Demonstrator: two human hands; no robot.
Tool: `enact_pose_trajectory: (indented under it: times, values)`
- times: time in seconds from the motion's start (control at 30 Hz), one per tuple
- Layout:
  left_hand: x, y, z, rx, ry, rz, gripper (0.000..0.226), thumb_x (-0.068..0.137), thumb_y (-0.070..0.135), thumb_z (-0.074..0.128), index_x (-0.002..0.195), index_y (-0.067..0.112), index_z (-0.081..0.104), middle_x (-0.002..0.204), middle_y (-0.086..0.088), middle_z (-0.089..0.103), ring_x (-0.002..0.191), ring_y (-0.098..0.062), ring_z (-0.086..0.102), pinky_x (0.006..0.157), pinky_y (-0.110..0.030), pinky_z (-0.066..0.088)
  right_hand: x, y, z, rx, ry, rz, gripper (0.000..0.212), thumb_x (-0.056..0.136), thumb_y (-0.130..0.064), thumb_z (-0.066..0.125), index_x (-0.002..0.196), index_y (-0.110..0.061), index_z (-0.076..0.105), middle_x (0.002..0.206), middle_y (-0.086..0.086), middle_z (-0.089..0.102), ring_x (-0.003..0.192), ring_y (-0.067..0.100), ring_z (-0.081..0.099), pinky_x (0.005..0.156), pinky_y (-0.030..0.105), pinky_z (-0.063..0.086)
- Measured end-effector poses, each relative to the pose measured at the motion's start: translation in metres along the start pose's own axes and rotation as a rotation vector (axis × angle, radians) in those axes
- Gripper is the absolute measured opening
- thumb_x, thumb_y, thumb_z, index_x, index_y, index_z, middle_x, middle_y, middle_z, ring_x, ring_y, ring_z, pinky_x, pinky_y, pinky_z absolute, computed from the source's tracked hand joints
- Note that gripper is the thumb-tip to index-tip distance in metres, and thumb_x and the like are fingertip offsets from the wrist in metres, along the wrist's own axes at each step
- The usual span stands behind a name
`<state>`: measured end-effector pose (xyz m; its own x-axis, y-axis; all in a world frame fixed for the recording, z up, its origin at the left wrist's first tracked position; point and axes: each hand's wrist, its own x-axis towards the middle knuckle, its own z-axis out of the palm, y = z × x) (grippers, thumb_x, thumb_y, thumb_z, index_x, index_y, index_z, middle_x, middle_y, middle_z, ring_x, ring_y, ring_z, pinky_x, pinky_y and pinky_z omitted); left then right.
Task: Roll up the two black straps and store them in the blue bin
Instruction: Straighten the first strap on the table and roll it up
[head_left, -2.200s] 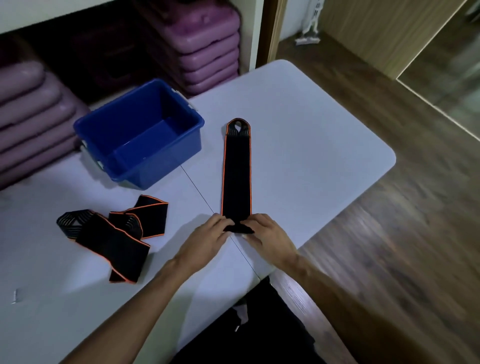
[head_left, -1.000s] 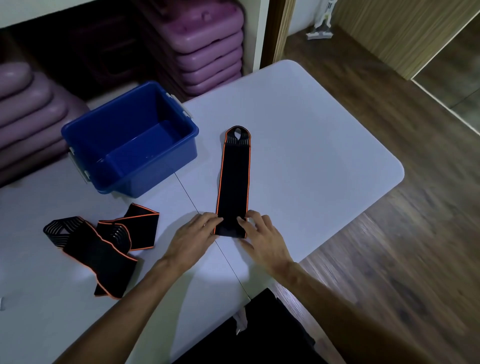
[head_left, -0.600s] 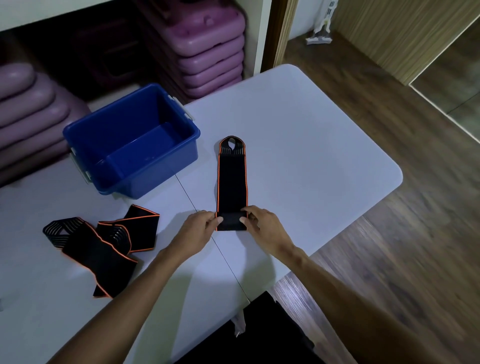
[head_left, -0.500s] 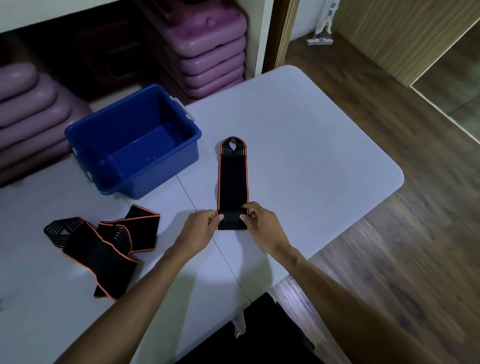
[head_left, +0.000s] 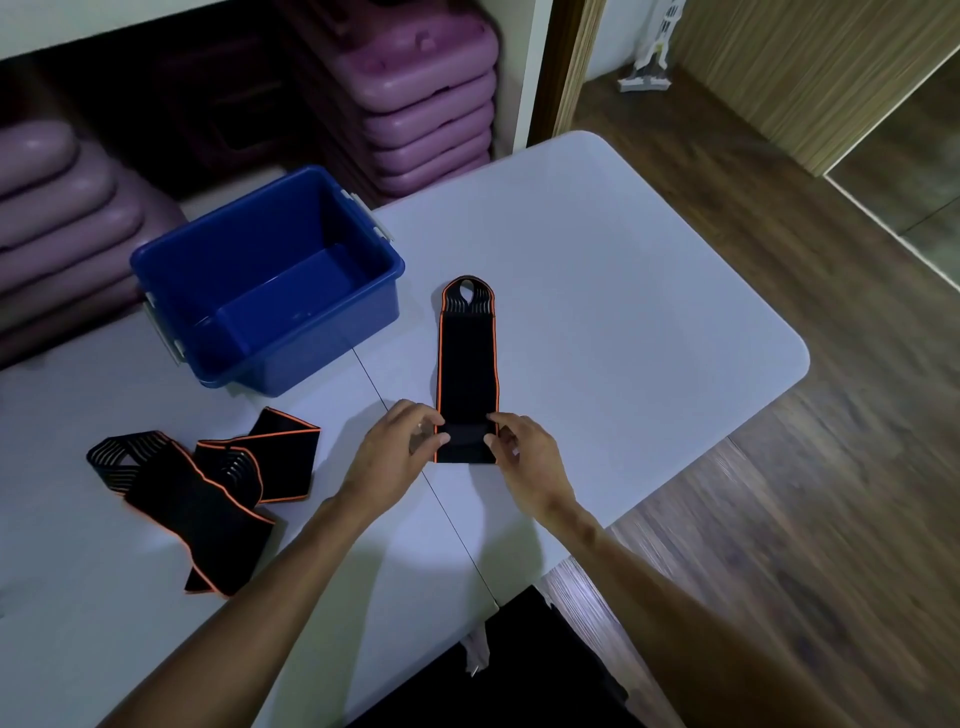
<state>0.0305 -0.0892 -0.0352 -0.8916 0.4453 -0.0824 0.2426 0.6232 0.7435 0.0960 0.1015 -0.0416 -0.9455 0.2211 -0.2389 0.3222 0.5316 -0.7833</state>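
Observation:
A black strap with orange edging (head_left: 466, 358) lies straight on the white table (head_left: 623, 312), its looped end pointing away from me. Its near end is folded into a short roll. My left hand (head_left: 392, 449) pinches the roll's left side and my right hand (head_left: 522, 454) pinches its right side. A second black strap (head_left: 208, 483) lies crumpled on the table to the left, untouched. The blue bin (head_left: 270, 280) stands at the back left with nothing in it.
Stacks of purple step platforms (head_left: 426, 98) sit on the floor behind the table. The table's right edge drops to a wooden floor (head_left: 779, 519). A seam (head_left: 415, 467) runs across the tabletop between my hands.
The flat part of the strap has grown shorter as its near end was folded over and rolled away from me. Both hands have moved forward with the roll. The second strap has not moved.

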Motion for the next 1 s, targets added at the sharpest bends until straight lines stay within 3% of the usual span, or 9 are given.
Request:
enact_pose_trajectory:
  times: [0.1,0.23,0.3,0.4,0.53,0.63,0.73,0.87,1.0]
  values:
    - [0.001,-0.001,-0.001,0.178,-0.021,0.115,0.014,0.091,0.032,0.06,0.102,0.024,0.059,0.104,0.011,0.054,0.096,-0.01,0.053,0.077,-0.032,0.051,-0.002,0.001,0.001,0.026,0.021,-0.006,0.029,0.097,-0.018,0.056,0.126,-0.019,0.06,0.102,0.0,0.059,0.086,0.008,0.058,0.079,0.014,0.045]
    - [0.003,0.002,-0.001,0.278,-0.021,0.181,0.013,0.092,0.026,0.059,0.105,0.023,0.06,0.119,0.011,0.058,0.109,-0.009,0.049,0.082,-0.028,0.049,-0.006,-0.001,0.004,0.046,0.056,-0.086,0.027,0.097,-0.011,0.052,0.12,-0.023,0.061,0.114,-0.002,0.051,0.085,0.005,0.057,0.079,0.016,0.047]
    - [0.007,0.002,-0.002,0.329,-0.069,0.207,0.017,0.094,0.026,0.056,0.109,0.022,0.059,0.131,0.008,0.056,0.121,-0.01,0.047,0.088,-0.025,0.047,-0.008,-0.001,0.005,-0.017,0.065,-0.139,0.026,0.098,-0.009,0.05,0.118,-0.021,0.063,0.122,-0.003,0.05,0.089,0.009,0.058,0.081,0.021,0.049]
    - [0.01,0.0,-0.002,0.388,-0.182,0.207,0.024,0.098,0.027,0.046,0.121,0.02,0.049,0.133,0.005,0.055,0.126,-0.015,0.049,0.089,-0.032,0.048,-0.01,0.003,0.006,-0.227,0.086,-0.233,0.028,0.098,-0.013,0.051,0.124,-0.016,0.061,0.127,0.002,0.056,0.103,0.024,0.054,0.079,0.035,0.054]
    - [0.01,-0.004,-0.002,0.555,-0.15,0.239,0.036,0.099,0.036,0.032,0.126,0.02,0.049,0.129,0.002,0.061,0.137,-0.021,0.04,0.101,-0.038,0.04,-0.011,0.012,0.003,-0.524,0.017,-0.37,0.052,0.085,-0.037,0.067,0.129,-0.012,0.056,0.132,0.005,0.058,0.1,0.027,0.056,0.065,0.035,0.056]
    - [0.008,-0.003,-0.001,0.64,-0.138,0.236,0.046,0.098,0.043,0.024,0.131,0.022,0.047,0.13,0.004,0.06,0.139,-0.023,0.036,0.105,-0.04,0.036,-0.009,0.011,-0.001,-0.609,-0.042,-0.376,0.064,0.074,-0.027,0.08,0.13,-0.011,0.054,0.131,0.005,0.059,0.1,0.028,0.059,0.064,0.039,0.058]
    - [0.004,-0.005,0.0,0.668,-0.174,0.231,0.051,0.098,0.044,0.02,0.138,0.021,0.044,0.142,0.0,0.048,0.144,-0.022,0.025,0.108,-0.039,0.033,-0.004,0.009,-0.004,-0.595,-0.04,-0.44,0.058,0.073,-0.013,0.08,0.127,-0.009,0.057,0.124,0.007,0.063,0.101,0.029,0.062,0.07,0.04,0.058]
    - [0.015,-0.001,-0.004,0.545,-0.209,0.226,0.052,0.097,0.045,0.022,0.136,0.019,0.045,0.159,0.0,0.02,0.149,-0.017,0.004,0.116,-0.04,0.021,0.002,0.011,-0.008,-0.596,-0.07,-0.479,0.056,0.075,-0.01,0.077,0.128,-0.008,0.057,0.121,0.009,0.063,0.101,0.03,0.061,0.073,0.043,0.057]
    - [0.033,0.001,-0.003,0.532,-0.382,0.158,0.058,0.097,0.048,0.01,0.15,0.026,0.019,0.162,0.006,0.002,0.148,-0.013,-0.002,0.12,-0.044,0.012,0.003,0.011,-0.008,-0.61,-0.075,-0.493,0.058,0.071,-0.01,0.078,0.126,-0.008,0.059,0.118,0.008,0.065,0.099,0.03,0.062,0.072,0.042,0.057]
